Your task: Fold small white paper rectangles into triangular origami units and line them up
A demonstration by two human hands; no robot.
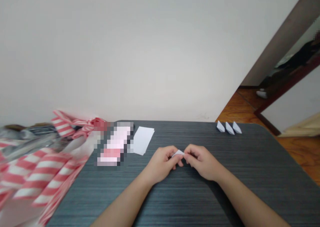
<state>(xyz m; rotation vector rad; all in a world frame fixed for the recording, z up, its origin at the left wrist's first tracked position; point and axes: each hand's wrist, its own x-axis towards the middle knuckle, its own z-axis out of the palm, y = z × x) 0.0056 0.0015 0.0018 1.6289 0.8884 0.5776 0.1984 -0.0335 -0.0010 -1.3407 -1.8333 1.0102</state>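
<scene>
Pinching a small folded white paper piece between them, the left hand and right hand meet, fingers curled shut, over the middle of the dark surface. Three folded paper pieces sit far right; a paper stack lies far left.

Left hand; right hand; fingertips together

A dark grey, streak-grained table carries a small stack of white sheets near its far edge. A blurred pink-and-white item lies just left of the sheets. Three folded paper pieces stand in a row at the far right, and red-and-white striped cloth spreads over the table's left side. The left hand and right hand rest mid-table, pinching a folded scrap between them.
</scene>
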